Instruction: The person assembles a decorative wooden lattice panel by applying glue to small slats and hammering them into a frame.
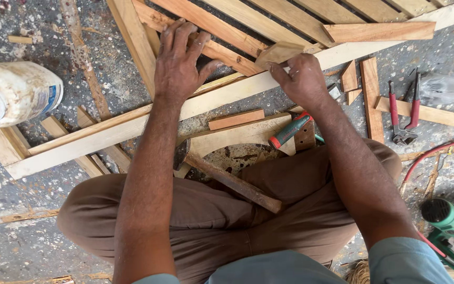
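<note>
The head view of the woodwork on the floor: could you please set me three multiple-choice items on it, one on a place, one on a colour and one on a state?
1. Where does the hammer lie?
A. across the person's lap
B. inside the white tub
C. on the slatted frame

2. What colour are the handles of the pliers?
A. blue
B. red
C. yellow

3. How is the left hand?
A. clenched in a fist
B. gripping the pliers
C. spread flat on the slatted frame

Key: 1 A, its wooden handle rests on the trousers; 2 B, both handles show red; 3 C, fingers lie open on the wood.
</note>
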